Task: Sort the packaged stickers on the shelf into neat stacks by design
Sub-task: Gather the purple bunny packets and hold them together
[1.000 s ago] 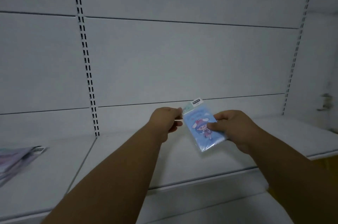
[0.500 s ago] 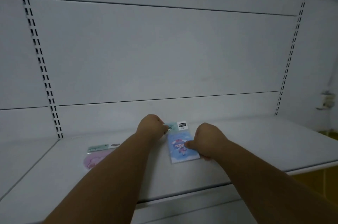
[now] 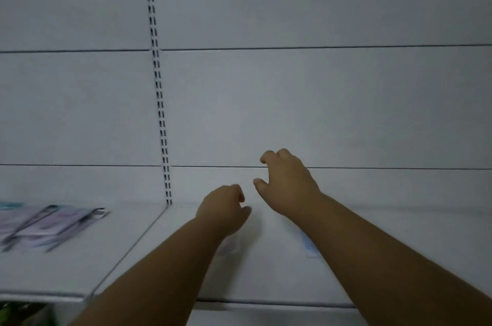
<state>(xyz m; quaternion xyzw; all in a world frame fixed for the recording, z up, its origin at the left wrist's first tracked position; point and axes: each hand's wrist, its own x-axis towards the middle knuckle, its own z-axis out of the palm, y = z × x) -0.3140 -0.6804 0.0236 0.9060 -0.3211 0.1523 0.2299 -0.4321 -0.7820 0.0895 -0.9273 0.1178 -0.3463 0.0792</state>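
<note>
Step judged: between packets, nothing carried, next pick not yet made. Both hands are raised over the shelf (image 3: 266, 277). Left hand (image 3: 221, 208): fingers loosely curled, nothing seen in it. Right hand (image 3: 286, 182): fingers half spread, thumb apart, nothing held, higher up against the back panel (image 3: 292, 102).

Task items: a blurred pile of sticker packets (image 3: 45, 227) is seen on the left shelf section, well apart from both hands. Count can't be told; smeared, several overlapping, purple/lilac w/ dark headers. A blue packet edge (image 3: 307, 245) is seen just beside the right forearm, mostly hidden. A pale packet (image 3: 229, 245) is partly hidden under the left wrist; design unreadable.

So 2 single packets near the hands, 1 unsorted pile at left, 1 slotted upright (image 3: 159, 112) between the sections.

Next move, as judged: a reach left to the pile is needed, one packet pinched off the top, design checked, then laid on the matching stack w/ edges squared.
</note>
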